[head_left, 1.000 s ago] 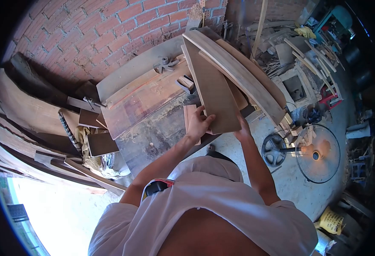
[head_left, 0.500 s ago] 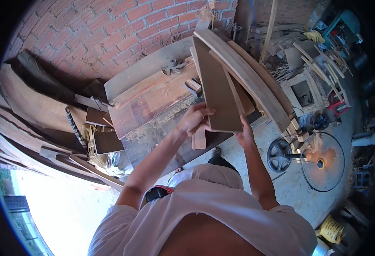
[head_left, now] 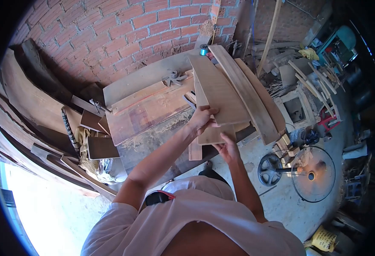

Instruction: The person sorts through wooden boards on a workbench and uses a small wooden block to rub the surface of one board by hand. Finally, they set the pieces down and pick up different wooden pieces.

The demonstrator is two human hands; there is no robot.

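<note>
The left hand [head_left: 202, 119] is closed on the left edge of a flat, light-brown wooden board [head_left: 222, 91], its thumb on the face; whether its hidden fingertips also pinch the board beneath, I cannot tell. The right hand [head_left: 228, 150] grips the near end of a second pale, flat wooden board [head_left: 216, 135], thumb on top and fingers curled below. This second board lies partly under the first, its near end showing between the two hands. Just below the left fingers is a short, pinkish wooden strip [head_left: 195, 152]. Beyond them, on a dusty, worn wooden worktable [head_left: 142, 112], sits a grey metal piece with splayed arms [head_left: 174, 78]. Right of the left fingers, past the first board, lies a long, thick, slightly curved wooden plank [head_left: 246, 94].
</note>
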